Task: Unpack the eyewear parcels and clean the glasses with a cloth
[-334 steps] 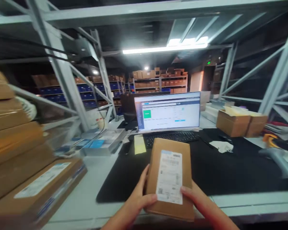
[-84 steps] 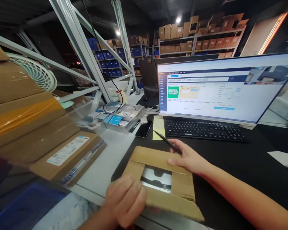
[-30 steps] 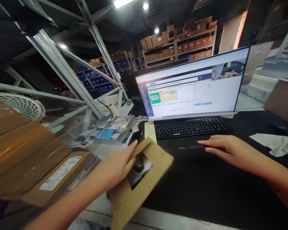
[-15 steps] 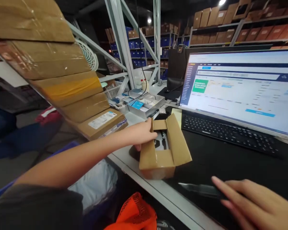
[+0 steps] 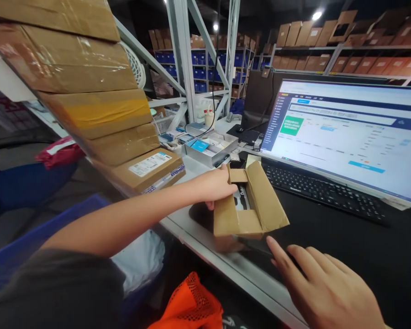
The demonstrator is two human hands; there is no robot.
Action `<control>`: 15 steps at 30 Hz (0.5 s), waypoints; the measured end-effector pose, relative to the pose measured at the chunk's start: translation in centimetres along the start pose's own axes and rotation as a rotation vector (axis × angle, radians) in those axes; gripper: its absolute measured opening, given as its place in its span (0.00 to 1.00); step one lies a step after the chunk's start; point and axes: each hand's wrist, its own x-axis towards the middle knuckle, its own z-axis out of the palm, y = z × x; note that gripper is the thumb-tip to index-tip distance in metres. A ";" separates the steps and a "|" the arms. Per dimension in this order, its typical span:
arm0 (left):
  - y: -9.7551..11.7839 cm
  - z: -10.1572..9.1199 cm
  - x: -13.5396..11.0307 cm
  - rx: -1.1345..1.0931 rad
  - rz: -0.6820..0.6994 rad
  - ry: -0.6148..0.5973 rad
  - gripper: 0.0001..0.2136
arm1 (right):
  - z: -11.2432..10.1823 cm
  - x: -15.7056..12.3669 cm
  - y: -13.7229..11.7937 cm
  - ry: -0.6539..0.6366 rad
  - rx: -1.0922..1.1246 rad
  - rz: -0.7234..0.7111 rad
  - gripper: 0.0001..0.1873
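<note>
An open cardboard box [image 5: 226, 224] stands near the desk's front edge with its flaps raised. Inside lies a grey and black printed item [image 5: 241, 199], partly covered by the flaps. My left hand [image 5: 219, 185] is closed on the box's left side, thumb over the upper edge and fingers mostly hidden behind it. My right hand [image 5: 325, 283] is just right of the box's near corner, index finger stretched toward it. Thumb and index finger pinch a knife; its blurred dark blade [image 5: 256, 248] shows faintly against the black mat, while the handle is largely hidden by the hand.
A monitor [image 5: 339, 137] and black keyboard [image 5: 315, 192] stand at right. Taped cartons [image 5: 99, 109] are stacked at left. A tray [image 5: 210, 157] of small items sits behind the box. An orange mesh cloth [image 5: 192, 304] and a blue bin [image 5: 51, 242] are below the desk edge.
My right hand has moved left with the knife, close to the box's near corner. My left hand still grips the box. The camera view has shifted slightly.
</note>
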 end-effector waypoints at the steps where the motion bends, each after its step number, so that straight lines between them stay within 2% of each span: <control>1: -0.1 0.0 0.0 -0.006 0.003 0.001 0.43 | -0.2 0.0 0.1 -0.017 -0.006 0.003 0.19; 10: -1.5 0.4 0.3 -0.165 0.042 0.037 0.43 | -1.0 -0.1 0.1 -0.100 -0.035 0.036 0.20; 15: -2.8 0.8 -0.1 -0.557 0.051 0.064 0.44 | 0.1 -0.7 1.5 -0.135 -0.145 0.146 0.20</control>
